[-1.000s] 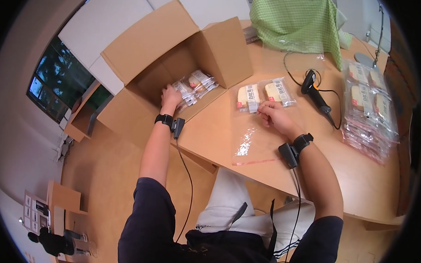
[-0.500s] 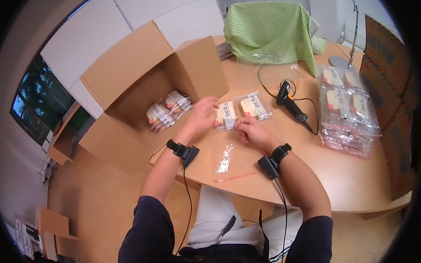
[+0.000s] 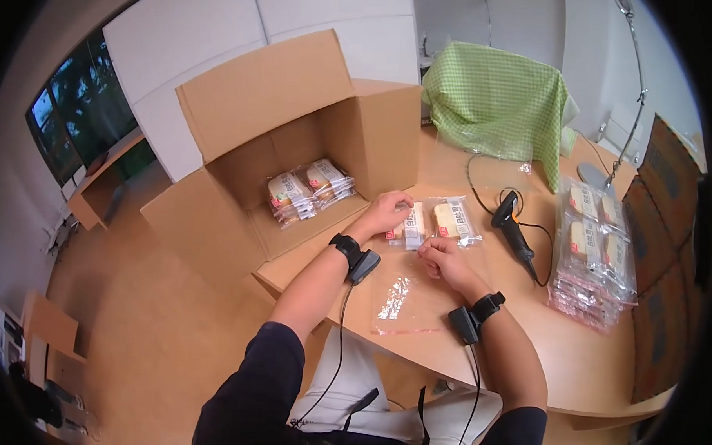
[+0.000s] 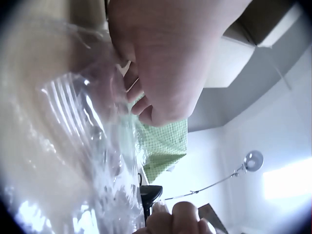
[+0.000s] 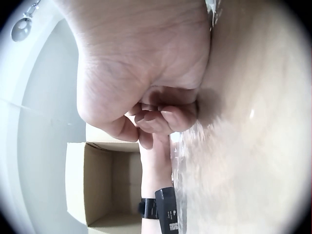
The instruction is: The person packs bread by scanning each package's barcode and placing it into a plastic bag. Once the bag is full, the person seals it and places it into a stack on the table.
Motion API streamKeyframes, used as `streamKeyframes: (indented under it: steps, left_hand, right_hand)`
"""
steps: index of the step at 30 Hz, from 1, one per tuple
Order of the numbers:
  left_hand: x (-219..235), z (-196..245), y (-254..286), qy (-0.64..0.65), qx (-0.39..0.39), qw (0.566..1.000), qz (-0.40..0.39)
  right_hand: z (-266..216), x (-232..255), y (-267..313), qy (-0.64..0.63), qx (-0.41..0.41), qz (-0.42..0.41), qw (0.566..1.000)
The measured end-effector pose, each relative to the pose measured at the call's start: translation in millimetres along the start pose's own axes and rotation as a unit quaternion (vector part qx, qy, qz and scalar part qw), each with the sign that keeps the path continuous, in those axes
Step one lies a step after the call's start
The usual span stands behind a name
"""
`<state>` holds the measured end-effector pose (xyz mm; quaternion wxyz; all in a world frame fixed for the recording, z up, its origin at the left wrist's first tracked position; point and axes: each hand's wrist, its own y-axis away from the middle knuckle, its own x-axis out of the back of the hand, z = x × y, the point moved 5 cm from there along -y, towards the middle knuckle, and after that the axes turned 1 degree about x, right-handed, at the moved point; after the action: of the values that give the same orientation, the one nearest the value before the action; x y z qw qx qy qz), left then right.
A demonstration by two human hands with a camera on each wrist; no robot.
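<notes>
Two wrapped white bread slices with printed labels, a left bread pack (image 3: 412, 226) and a right bread pack (image 3: 452, 219), lie side by side on the table in the head view. Clear plastic, a bag (image 3: 400, 298) with a pink strip along its near edge, stretches from them toward the body. My left hand (image 3: 386, 214) reaches over the left pack's upper left side with bent fingers; I cannot tell whether it grips. The right hand (image 3: 446, 262) pinches the plastic just below the packs, its fingers (image 5: 165, 119) curled in the right wrist view.
An open cardboard box (image 3: 386, 137) on the left holds a pile of bread packs (image 3: 290, 190). A black barcode scanner (image 3: 514, 237) lies right of the hands, then a stack of bagged bread (image 3: 590, 246). Green checked cloth (image 3: 493, 102) covers something behind; a lamp (image 3: 593, 174) stands far right.
My left hand has come out of the box, where it was at the bread pile, and moved right to the left bread pack. The right hand has stayed by the packs' near edge.
</notes>
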<state>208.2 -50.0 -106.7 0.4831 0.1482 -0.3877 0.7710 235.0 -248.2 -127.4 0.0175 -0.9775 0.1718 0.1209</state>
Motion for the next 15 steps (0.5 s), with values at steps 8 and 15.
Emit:
streamKeyframes:
  steps: [8,15]
  left_hand:
    - [-1,-23,3,0.066,0.033,0.996,0.046]
    - [4,-12,7,0.021,0.069,0.997,0.031]
  right_hand:
    - [-41,-61,30,0.424,0.112,-0.187,0.879]
    - [-42,-129,138,0.693,0.096,-0.208,0.684]
